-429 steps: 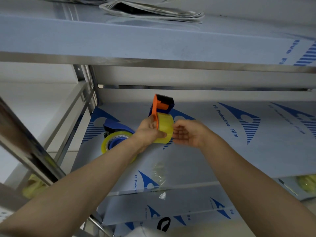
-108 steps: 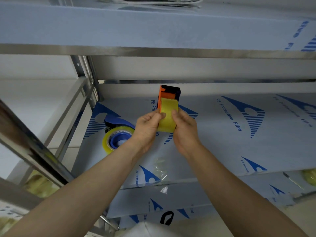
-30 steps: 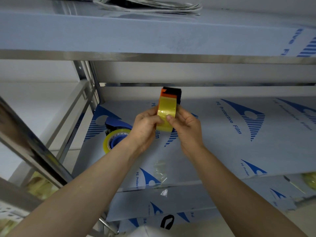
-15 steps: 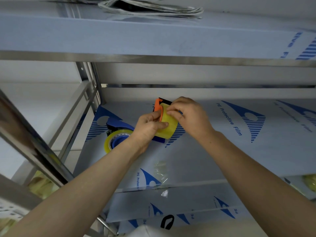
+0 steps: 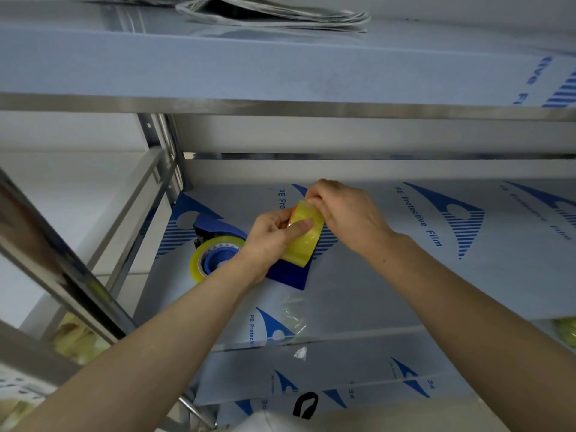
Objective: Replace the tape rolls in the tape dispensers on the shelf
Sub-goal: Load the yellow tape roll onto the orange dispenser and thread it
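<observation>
1. Tape roll (image 5: 304, 244) sits in the orange-blue dispenser (image 5: 290, 275), above the shelf (image 5: 374, 291), left hand (image 5: 271, 241) curled round both, steadying them.
2. Right hand (image 5: 346, 213) pinches the roll's far edge, probably threading the tape end.

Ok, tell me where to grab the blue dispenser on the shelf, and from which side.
Take the blue dispenser by its arched blue body behind the tape roll, coming from above and the left: it lies on its side, and the left hand crowds its right.
</observation>
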### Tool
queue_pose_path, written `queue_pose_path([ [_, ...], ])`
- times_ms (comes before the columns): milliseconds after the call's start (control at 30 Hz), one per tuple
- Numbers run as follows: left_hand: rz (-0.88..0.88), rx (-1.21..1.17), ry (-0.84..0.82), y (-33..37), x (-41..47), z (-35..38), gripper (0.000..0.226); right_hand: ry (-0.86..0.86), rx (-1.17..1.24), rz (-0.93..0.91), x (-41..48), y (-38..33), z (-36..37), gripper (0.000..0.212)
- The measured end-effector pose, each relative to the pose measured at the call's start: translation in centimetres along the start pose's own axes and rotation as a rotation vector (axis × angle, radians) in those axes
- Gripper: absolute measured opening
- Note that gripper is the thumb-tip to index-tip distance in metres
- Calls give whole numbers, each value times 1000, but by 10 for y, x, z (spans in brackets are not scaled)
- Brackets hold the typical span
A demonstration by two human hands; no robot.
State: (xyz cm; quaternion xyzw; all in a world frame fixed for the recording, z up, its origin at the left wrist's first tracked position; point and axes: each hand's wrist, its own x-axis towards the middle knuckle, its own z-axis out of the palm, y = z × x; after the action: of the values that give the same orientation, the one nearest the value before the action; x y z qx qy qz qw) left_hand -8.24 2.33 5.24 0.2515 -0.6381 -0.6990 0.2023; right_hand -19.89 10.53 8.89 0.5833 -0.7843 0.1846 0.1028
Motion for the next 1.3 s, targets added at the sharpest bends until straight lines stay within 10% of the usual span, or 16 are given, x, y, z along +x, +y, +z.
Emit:
queue_pose_path([
  [267,18,7,-46,1,1,-3,27,-122,541,175,7,12,-8,18],
  [567,45,67,-123,1,2,2,11,-122,239,127,9,11,-16,14],
  [1300,-72,-41,26,-38,-3,-5,18,59,583,456,3,20,27,10],
])
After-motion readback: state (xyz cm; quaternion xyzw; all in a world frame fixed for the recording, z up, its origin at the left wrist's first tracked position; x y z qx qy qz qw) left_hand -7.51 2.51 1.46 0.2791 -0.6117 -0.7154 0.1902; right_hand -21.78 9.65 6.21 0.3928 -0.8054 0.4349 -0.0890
